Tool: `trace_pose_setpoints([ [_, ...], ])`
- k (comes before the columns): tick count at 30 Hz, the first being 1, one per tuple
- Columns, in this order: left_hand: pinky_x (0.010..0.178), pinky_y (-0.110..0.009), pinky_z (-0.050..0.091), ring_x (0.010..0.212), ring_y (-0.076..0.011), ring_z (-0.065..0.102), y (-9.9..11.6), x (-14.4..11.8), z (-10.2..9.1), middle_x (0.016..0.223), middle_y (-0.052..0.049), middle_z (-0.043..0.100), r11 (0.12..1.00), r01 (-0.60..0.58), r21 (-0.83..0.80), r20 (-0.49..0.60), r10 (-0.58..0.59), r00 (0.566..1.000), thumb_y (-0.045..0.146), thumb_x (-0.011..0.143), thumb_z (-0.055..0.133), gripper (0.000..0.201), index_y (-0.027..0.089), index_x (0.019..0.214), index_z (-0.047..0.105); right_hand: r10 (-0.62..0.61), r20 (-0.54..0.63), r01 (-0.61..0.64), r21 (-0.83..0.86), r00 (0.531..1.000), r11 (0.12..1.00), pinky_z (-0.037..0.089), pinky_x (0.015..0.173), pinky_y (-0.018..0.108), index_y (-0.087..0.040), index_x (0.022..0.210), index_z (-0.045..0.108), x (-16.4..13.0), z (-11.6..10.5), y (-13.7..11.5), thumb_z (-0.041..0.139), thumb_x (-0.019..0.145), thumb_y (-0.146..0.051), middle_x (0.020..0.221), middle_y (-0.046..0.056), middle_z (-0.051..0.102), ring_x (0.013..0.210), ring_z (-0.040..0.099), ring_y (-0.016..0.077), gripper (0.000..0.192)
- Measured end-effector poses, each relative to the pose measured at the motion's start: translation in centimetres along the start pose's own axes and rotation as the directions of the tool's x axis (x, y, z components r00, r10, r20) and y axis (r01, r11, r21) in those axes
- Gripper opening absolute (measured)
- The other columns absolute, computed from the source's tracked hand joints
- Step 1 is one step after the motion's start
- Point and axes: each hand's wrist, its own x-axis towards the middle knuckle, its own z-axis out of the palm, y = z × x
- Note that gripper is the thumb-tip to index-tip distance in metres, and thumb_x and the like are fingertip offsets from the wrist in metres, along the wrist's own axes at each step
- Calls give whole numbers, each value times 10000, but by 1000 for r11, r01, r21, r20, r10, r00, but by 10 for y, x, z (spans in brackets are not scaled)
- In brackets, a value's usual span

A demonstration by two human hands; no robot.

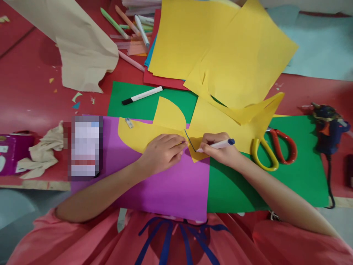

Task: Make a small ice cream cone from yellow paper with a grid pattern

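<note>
My right hand [220, 149] grips a marker [220, 144] with a white barrel and dark blue end. Its tip touches a yellow paper piece [200, 156], at the lower end of a dark blue line [190, 140]. My left hand [164, 151] lies flat with fingers stretched over a curved yellow paper cutout [129, 134], its fingertips beside the line. Another rounded yellow part [169, 114] sticks up above that hand. Beneath are a purple sheet [176, 191] and a green sheet [234, 191]. Scissors [286, 147] with one yellow and one red handle rest right of my right hand.
A white marker with a black cap [142, 95] lies on green paper. Yellow sheets [220, 44] are stacked at the back, near loose markers [127, 25]. A phone-like blurred object [85, 147] and beige cloth [45, 151] are left; a dark blue corded tool [329, 129] is right.
</note>
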Motion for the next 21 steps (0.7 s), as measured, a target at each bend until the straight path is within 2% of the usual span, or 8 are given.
trace_pose_setpoints([
  [7,854,-363,514,1045,-214,651,0,0,-1,1097,-81,711,1000,15,8,23,-16,1000,174,932,471,237,162,1072,662,-19,65,18,13,998,1000,234,443,230,-203,541,369,-14,-2,2,523,787,-206,483,-77,317,452,278,62,290],
  [15,833,-358,516,1008,-219,661,0,1,-1,1073,-76,714,1000,-3,15,6,3,1000,163,919,503,216,136,1060,665,-10,109,9,6,994,1000,238,458,233,-202,545,351,-16,-5,2,510,775,-193,497,-71,342,470,280,64,279],
  [21,826,-355,517,1007,-215,660,-1,0,0,1076,-80,714,1000,-9,18,-6,9,1000,166,919,501,219,139,1072,655,52,141,-61,62,989,996,241,448,229,-197,533,390,-14,-7,3,510,770,-203,485,-65,364,464,305,67,266],
])
